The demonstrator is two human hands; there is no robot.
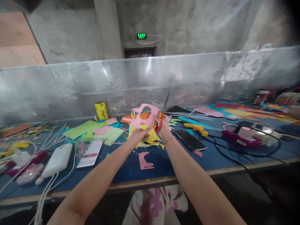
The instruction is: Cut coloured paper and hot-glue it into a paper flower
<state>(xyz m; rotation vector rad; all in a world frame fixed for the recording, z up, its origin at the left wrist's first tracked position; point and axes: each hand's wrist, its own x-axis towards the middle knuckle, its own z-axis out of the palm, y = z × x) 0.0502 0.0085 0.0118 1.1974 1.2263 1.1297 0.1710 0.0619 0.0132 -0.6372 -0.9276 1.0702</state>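
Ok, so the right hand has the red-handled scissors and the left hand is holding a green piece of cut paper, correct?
Not quite: the cut paper in the left hand is pink, not green, as the head view shows.

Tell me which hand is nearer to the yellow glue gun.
Right. The right hand, with the red scissors, is left of the yellow glue gun, not touching it; the left hand, at the pink paper, is farther left.
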